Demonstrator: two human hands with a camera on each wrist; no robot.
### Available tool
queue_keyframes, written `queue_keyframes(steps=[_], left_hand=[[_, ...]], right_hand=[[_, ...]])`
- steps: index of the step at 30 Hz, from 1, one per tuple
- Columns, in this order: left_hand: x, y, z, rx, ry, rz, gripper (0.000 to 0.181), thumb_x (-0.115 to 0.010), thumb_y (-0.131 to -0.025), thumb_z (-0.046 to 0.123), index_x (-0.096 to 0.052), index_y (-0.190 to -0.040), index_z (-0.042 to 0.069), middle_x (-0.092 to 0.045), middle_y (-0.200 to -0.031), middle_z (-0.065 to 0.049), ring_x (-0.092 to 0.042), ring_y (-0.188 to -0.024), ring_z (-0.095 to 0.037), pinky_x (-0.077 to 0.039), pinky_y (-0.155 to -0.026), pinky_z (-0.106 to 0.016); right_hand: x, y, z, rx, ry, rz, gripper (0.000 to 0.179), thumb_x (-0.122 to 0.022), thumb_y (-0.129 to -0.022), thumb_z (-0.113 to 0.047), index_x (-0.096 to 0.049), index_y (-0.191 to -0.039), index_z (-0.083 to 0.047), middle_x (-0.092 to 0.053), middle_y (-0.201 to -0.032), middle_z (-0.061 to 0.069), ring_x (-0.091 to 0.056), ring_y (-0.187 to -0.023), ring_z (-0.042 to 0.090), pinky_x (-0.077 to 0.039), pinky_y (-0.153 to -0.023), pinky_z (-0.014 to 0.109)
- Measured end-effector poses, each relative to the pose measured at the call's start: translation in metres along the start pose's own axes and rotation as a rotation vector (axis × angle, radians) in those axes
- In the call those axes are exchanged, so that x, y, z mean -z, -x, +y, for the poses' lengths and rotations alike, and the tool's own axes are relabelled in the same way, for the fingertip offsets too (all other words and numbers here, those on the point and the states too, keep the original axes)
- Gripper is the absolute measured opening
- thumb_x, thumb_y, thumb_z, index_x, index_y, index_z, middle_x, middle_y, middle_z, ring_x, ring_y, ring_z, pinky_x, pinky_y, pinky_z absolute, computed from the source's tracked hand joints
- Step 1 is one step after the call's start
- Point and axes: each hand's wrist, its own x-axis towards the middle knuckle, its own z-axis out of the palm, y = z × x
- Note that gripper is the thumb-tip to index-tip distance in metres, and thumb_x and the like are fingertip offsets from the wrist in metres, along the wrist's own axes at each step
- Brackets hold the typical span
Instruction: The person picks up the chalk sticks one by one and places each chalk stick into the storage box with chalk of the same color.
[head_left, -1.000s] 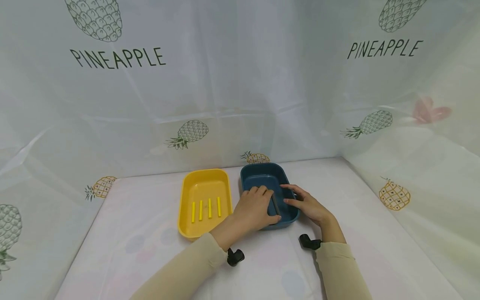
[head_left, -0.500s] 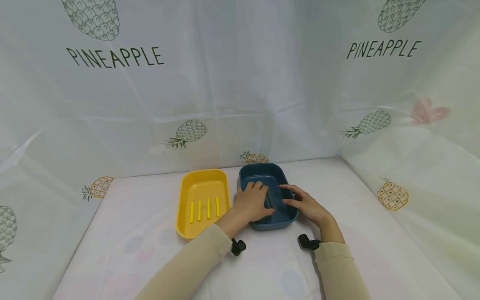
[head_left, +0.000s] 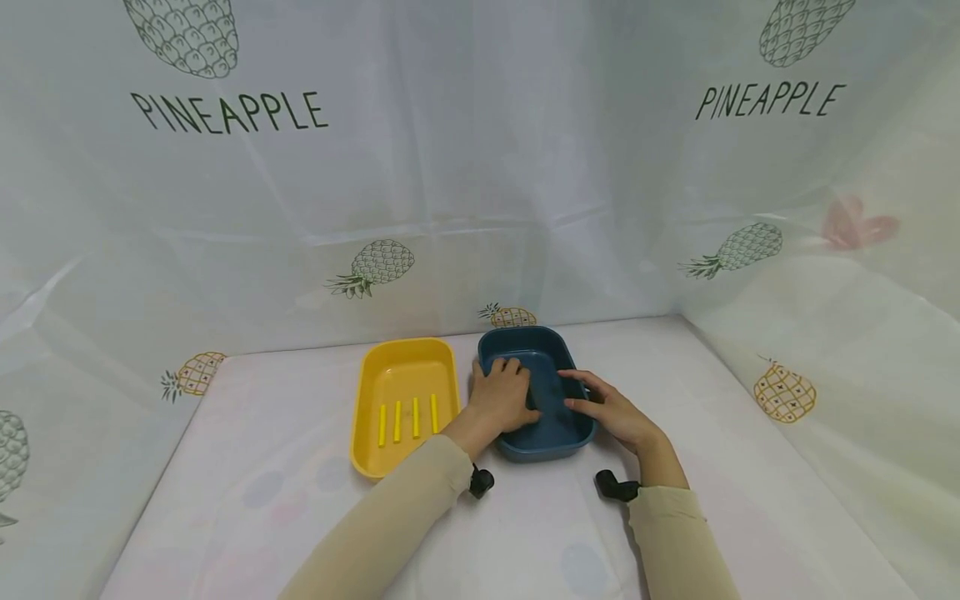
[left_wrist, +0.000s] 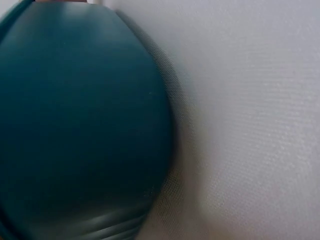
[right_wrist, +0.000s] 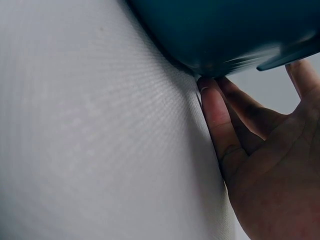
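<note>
My left hand [head_left: 498, 401] reaches into the left part of a dark blue tray [head_left: 546, 452], fingers bent forward and thumb toward the near end. Between its thumb and fingers is a thin dark stick [head_left: 528, 399], now almost wholly hidden by the hand. At the tray's right side my right hand [head_left: 619, 418] holds the rim, two digits reaching over it. In the right wrist view, other fingers [right_wrist: 216, 107] sit low against the outer wall of the blue tray [right_wrist: 215, 35]. The left wrist view is filled by the tray's outside [left_wrist: 85, 115] and the cloth.
Left of the blue tray stands a yellow tray [head_left: 363, 417], with several yellow sticks [head_left: 398, 422] lying in a row in it. A pale cloth [head_left: 525, 533] covers the table. Pineapple-print sheets [head_left: 480, 208] rise at the back and sides. Each wrist carries a small black camera [head_left: 617, 486].
My left hand has moved left and slightly away inside the blue tray, taking the dark stick along from near the middle toward the left side. The right hand stays at the rim.
</note>
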Motion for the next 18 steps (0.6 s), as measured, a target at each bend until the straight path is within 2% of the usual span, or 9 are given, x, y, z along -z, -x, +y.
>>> queue_keyframes(steps=[9, 18], left_hand=[[-0.004, -0.0049, 0.002, 0.034, -0.049, -0.031, 0.077, -0.074, -0.086, 0.066, -0.057, -0.147, 0.023, -0.05, -0.154, -0.005, -0.043, -0.146, -0.032, -0.028, -0.12, -0.072], [-0.0057, -0.0058, 0.0039, 0.054, -0.125, -0.089, 0.079, -0.065, -0.09, 0.071, -0.052, -0.152, 0.024, -0.049, -0.155, -0.007, -0.041, -0.147, -0.034, -0.027, -0.121, -0.071]], right_hand=[[0.0009, -0.0006, 0.0016, 0.008, 0.01, -0.003, 0.061, -0.068, -0.1, -0.037, -0.045, -0.156, -0.029, -0.015, -0.174, 0.009, -0.008, -0.161, 0.044, -0.021, -0.125, 0.069], [0.0004, -0.0013, 0.0021, 0.006, 0.024, 0.0, 0.061, -0.066, -0.102, -0.037, -0.043, -0.157, -0.028, -0.013, -0.175, 0.009, -0.006, -0.161, 0.045, -0.019, -0.125, 0.07]])
